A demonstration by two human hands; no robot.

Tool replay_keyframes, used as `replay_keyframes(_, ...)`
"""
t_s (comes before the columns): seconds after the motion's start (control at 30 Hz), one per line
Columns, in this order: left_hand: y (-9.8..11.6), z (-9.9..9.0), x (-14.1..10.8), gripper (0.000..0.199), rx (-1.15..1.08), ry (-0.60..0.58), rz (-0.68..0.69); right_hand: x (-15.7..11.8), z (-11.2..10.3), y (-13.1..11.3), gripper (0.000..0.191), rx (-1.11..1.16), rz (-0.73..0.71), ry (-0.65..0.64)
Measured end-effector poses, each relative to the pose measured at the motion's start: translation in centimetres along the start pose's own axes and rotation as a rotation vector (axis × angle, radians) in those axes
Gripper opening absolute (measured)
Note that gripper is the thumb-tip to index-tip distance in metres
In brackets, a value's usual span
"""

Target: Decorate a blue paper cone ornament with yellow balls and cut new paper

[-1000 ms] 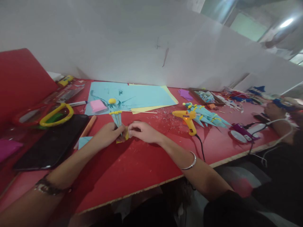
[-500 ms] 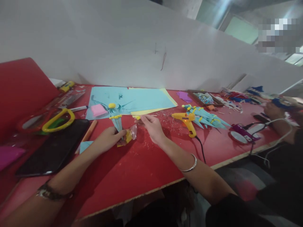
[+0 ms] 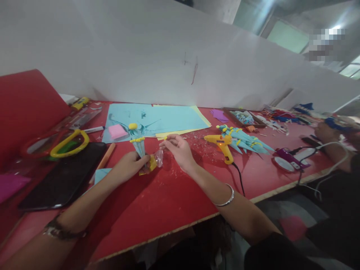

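My left hand (image 3: 132, 165) is closed around the narrow lower end of a light-blue paper cone figure (image 3: 140, 148). A yellow ball tops the figure, and a row of small yellow beads rings its wider part. Beneath those fingers is a yellow lump in clear plastic wrap (image 3: 152, 163); its exact contact with the hand is hidden. My right hand (image 3: 179, 152) hovers just to the right, with thumb and forefinger pinched near a tiny yellow piece (image 3: 165, 138). A yellow glue gun (image 3: 223, 144) with an orange light lies to the right of it.
Light-blue sheets (image 3: 180, 116) and a pink block (image 3: 117, 131) lie behind. Left are a black tablet-like slab (image 3: 64, 180) and yellow-handled scissors (image 3: 70, 144). Finished-looking blue paper cones (image 3: 244, 140), a small tray (image 3: 244, 117) and a purple device (image 3: 289, 157) are right, near another person's arm (image 3: 334, 148).
My right hand has shifted slightly left and its fingers have changed their hold near the yellow piece, partly covering it. The left hand and the cone figure stay nearly still.
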State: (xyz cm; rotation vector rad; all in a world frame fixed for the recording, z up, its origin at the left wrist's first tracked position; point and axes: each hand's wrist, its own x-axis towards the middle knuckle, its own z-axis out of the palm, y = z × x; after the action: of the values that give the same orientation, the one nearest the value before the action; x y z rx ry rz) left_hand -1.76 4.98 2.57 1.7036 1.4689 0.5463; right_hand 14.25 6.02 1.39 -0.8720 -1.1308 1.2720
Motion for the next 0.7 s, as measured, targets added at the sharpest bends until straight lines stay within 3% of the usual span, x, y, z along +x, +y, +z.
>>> replay_keyframes(0.27, 0.13, 0.01, -0.10, 0.032, 0.021, 0.016, 0.007, -0.09, -0.10, -0.04, 0.023, -0.077, -0.020, 0.007)
replay_keyframes(0.43, -0.04, 0.05, -0.02, 0.034, 0.021, 0.010, 0.006, -0.02, -0.04, 0.13, 0.013, -0.023, 0.012, -0.007)
replay_keyframes(0.7, -0.38, 0.12, 0.04, 0.034, 0.019, 0.014, 0.019, 0.18, -0.05, 0.31, 0.016, 0.058, 0.059, 0.020)
